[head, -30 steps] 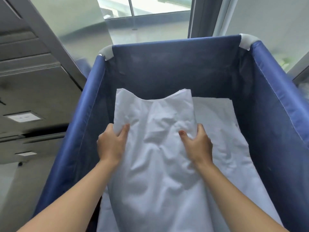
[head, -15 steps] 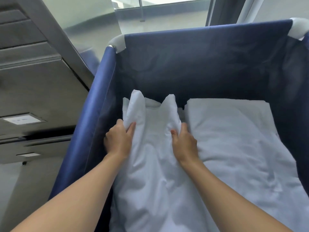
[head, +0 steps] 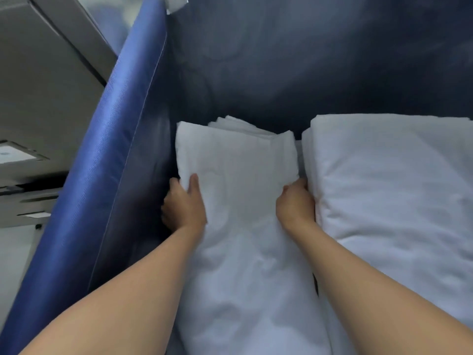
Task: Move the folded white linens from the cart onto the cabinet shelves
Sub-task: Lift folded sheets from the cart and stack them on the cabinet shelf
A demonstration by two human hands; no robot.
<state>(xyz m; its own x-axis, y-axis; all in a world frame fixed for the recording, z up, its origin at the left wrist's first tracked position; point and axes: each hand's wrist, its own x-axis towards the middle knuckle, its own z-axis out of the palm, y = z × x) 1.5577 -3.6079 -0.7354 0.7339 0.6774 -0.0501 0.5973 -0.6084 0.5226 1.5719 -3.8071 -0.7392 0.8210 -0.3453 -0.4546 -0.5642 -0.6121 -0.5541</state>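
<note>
Inside the blue fabric cart [head: 122, 155] lie two stacks of folded white linens. The left stack [head: 240, 190] lies along the cart's left wall. My left hand [head: 184, 203] grips its left edge, thumb on top and fingers tucked under, between linen and cart wall. My right hand [head: 295, 203] grips the same stack's right edge, fingers pushed down into the gap beside the right stack [head: 389, 180]. More folded layers show behind the top piece.
A grey metal cabinet [head: 43, 80] with labelled shelf fronts stands to the left of the cart. The cart's dark blue back wall [head: 307, 60] rises behind the linens.
Both hands moved down the sides of the left stack and now grip its edges lower. The lifted, bunched top of the linen has flattened. The camera came closer and lower into the cart.
</note>
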